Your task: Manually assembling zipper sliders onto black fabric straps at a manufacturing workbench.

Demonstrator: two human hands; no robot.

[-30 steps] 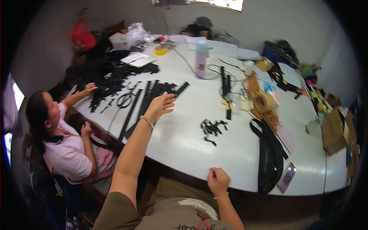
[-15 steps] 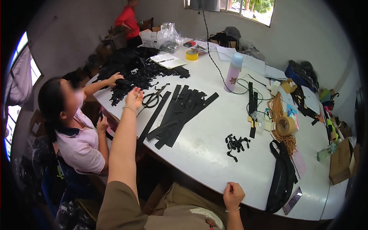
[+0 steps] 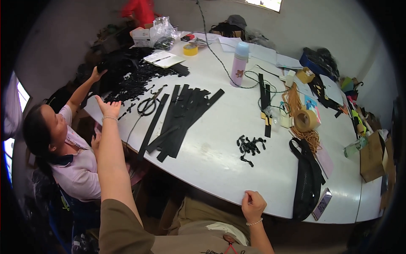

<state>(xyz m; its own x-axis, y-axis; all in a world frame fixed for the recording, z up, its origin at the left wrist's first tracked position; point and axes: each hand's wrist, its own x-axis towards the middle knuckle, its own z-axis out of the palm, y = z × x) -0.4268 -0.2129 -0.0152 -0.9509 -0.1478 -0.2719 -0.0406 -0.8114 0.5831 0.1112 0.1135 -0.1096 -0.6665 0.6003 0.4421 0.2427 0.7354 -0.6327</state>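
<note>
My left hand [image 3: 109, 108] reaches out over the left edge of the table, its fingers spread and holding nothing. It is near a pile of small black pieces [image 3: 135, 78] and a pair of black-handled scissors [image 3: 149, 105]. Long black zipper-like strips [image 3: 182, 116] lie fanned out to the right of the scissors. At the near table edge rests my right hand [image 3: 253, 205], fingers curled inward, with nothing seen in them. Beyond it is a small heap of black pieces [image 3: 250, 146]. A long black zipper bundle [image 3: 305, 182] lies to its right.
A co-worker's hand [image 3: 98, 75] touches the black pile at the left. On the white table [image 3: 207, 169] stand a lilac bottle [image 3: 239, 65], a yellow tape roll [image 3: 190, 50] and a tan tape roll [image 3: 306, 120]. A phone [image 3: 322, 204] lies near the right front edge. A cord [image 3: 211, 46] hangs over the table.
My view has shifted, so the table's things sit farther left and higher. My left hand has opened wider and turned. The co-worker's hand has moved farther back, over the black pile.
</note>
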